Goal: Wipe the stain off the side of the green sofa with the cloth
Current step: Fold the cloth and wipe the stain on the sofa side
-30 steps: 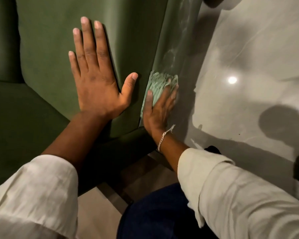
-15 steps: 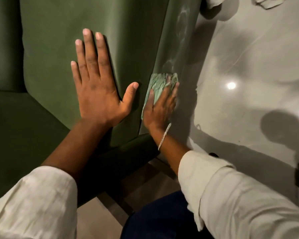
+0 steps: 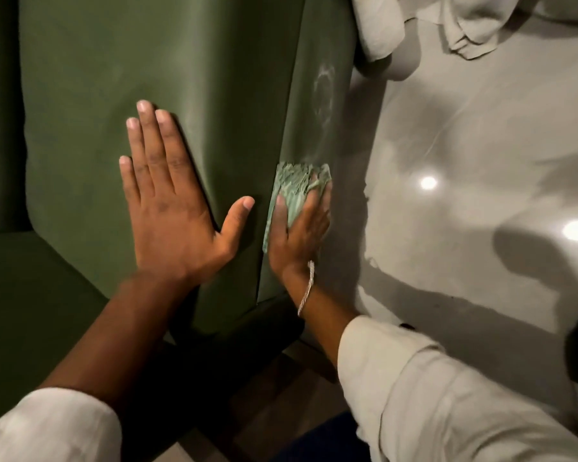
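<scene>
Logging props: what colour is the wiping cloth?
Pale mint green cloth, head view.

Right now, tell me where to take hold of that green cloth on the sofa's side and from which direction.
Grip the bunched, ridged upper part of the green cloth, the part showing above the right hand. Come from the floor side, flat against the sofa's side panel: the cloth lies pressed on that upright face, so only its outer face and crumpled folds offer purchase. The left hand braces the sofa's adjoining face.

Glossy grey floor (image 3: pixel 481 135) (two light reflections), green sofa (image 3: pixel 181 78) and crumpled pale cloth (image 3: pixel 461 25) on it
</scene>
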`<state>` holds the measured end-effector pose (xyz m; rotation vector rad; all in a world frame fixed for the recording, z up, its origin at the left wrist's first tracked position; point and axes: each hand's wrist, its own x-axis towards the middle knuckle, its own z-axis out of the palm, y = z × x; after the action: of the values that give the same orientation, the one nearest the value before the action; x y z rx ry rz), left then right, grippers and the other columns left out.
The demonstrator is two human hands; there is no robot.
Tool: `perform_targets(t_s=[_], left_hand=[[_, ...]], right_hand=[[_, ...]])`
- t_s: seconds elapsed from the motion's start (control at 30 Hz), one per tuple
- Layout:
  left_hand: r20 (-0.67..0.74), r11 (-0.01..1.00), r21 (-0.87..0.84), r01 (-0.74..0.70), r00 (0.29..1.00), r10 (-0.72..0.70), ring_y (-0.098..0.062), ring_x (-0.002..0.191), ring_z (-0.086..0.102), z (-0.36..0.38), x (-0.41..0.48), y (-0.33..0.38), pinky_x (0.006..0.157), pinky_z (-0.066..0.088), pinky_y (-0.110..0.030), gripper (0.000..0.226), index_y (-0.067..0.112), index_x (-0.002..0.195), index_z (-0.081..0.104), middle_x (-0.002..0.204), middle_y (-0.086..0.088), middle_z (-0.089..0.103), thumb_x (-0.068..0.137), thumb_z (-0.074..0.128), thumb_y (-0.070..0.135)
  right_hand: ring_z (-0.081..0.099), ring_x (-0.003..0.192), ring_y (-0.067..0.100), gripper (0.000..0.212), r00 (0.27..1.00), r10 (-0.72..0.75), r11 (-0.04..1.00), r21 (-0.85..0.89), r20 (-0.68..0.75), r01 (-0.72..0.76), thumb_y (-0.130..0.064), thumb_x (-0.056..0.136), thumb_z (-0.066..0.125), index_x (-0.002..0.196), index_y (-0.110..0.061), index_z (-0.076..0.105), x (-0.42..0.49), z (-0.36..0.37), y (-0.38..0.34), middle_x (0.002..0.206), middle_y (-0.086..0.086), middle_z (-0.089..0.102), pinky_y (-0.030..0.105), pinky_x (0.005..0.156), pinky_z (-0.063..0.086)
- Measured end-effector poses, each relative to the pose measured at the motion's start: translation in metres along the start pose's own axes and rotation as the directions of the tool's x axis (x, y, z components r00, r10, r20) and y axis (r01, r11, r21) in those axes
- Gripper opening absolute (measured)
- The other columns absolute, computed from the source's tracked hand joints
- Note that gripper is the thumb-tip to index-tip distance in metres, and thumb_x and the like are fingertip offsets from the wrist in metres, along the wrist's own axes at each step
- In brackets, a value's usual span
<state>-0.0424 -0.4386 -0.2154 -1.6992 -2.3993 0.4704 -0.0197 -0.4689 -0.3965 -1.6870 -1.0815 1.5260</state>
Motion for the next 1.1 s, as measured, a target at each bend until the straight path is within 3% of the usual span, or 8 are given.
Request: perform_targets(t_s=[0.17,0.27,0.43,0.6,0.7,0.77,0.93,1.1], left_hand=[[0.004,0.998,0.015,-0.063,0.998,0.063,-0.037,0.154,-0.003,-0.004,0.017,0.0,0.125,0.007,-0.055,0.106,-0.004,0.153,-0.002,0.164,-0.025,-0.002,0.087,0.045,0.064],[-0.015,0.996,-0.008,-0.088,0.996,0.088,-0.037,0.154,-0.003,-0.004,0.029,0.003,0.125,0.007,-0.055,0.104,-0.004,0.153,-0.001,0.164,-0.025,-0.002,0.088,0.045,0.063],[-0.027,0.994,0.01,-0.112,0.993,0.112,-0.037,0.154,-0.004,-0.007,0.049,0.006,0.125,0.006,-0.056,0.107,-0.003,0.153,-0.003,0.164,-0.025,-0.004,0.087,0.042,0.068],[-0.021,0.991,0.046,-0.127,0.992,0.128,-0.035,0.154,-0.006,-0.008,0.069,0.012,0.125,0.005,-0.055,0.11,-0.001,0.154,-0.005,0.165,-0.022,-0.006,0.085,0.038,0.073],[-0.028,0.989,0.053,-0.137,0.99,0.139,-0.035,0.154,-0.006,-0.007,0.074,0.013,0.125,0.005,-0.055,0.109,-0.001,0.154,-0.006,0.165,-0.021,-0.007,0.085,0.037,0.073],[-0.026,0.989,0.046,-0.143,0.989,0.144,-0.035,0.154,-0.006,-0.005,0.074,0.012,0.125,0.004,-0.054,0.11,-0.001,0.154,-0.006,0.165,-0.021,-0.007,0.085,0.037,0.074],[-0.065,0.989,0.028,-0.142,0.987,0.144,-0.034,0.154,-0.004,-0.004,0.077,0.012,0.125,0.005,-0.055,0.11,0.0,0.154,-0.004,0.165,-0.02,-0.005,0.085,0.039,0.074],[-0.079,0.991,0.047,-0.129,0.988,0.132,-0.035,0.154,-0.003,-0.008,0.086,0.017,0.124,0.005,-0.056,0.109,0.0,0.154,-0.004,0.165,-0.021,-0.004,0.085,0.038,0.074]], right_hand=[[0.02,0.15,0.038,0.08,0.987,-0.015,1.0,0.02,0.161,0.012,-0.061,0.095,0.03,0.148,-0.002,0.026,-0.074,-0.011,0.043,0.161,0.024,0.017,0.056,0.119,0.026],[0.019,0.15,0.036,0.084,0.979,0.173,0.984,0.029,0.111,-0.177,-0.067,0.087,0.033,0.152,-0.013,0.022,-0.043,-0.008,0.01,0.164,0.018,0.015,0.052,0.123,0.021],[0.027,0.146,0.04,0.086,0.988,0.153,0.988,0.022,0.012,-0.153,-0.072,0.084,0.03,0.15,-0.016,0.026,0.046,-0.002,-0.032,0.162,0.018,0.021,0.052,0.119,0.024],[0.021,0.15,0.033,0.093,0.993,0.074,0.997,0.028,0.096,-0.077,-0.079,0.085,0.019,0.153,-0.016,0.016,-0.022,-0.012,0.001,0.164,0.015,0.018,0.045,0.125,0.017],[0.021,0.15,0.036,0.098,0.976,0.17,0.985,0.019,0.132,-0.174,-0.08,0.083,0.02,0.151,-0.01,0.021,-0.045,-0.012,0.008,0.163,0.016,0.017,0.042,0.123,0.015],[0.023,0.148,0.037,0.095,0.967,0.243,0.97,-0.008,0.08,-0.243,-0.075,0.08,0.023,0.151,-0.011,0.025,-0.022,-0.006,-0.006,0.162,0.017,0.021,0.044,0.121,0.018],[0.027,0.145,0.041,0.085,0.972,0.235,0.972,0.012,0.032,-0.235,-0.07,0.088,0.034,0.151,-0.014,0.023,0.069,0.0,-0.035,0.162,0.016,0.021,0.053,0.119,0.024],[0.026,0.149,0.03,0.086,0.997,0.016,1.0,0.002,0.079,-0.016,-0.074,0.089,0.021,0.152,-0.015,0.021,-0.014,-0.011,0.001,0.162,0.015,0.024,0.047,0.123,0.023]])
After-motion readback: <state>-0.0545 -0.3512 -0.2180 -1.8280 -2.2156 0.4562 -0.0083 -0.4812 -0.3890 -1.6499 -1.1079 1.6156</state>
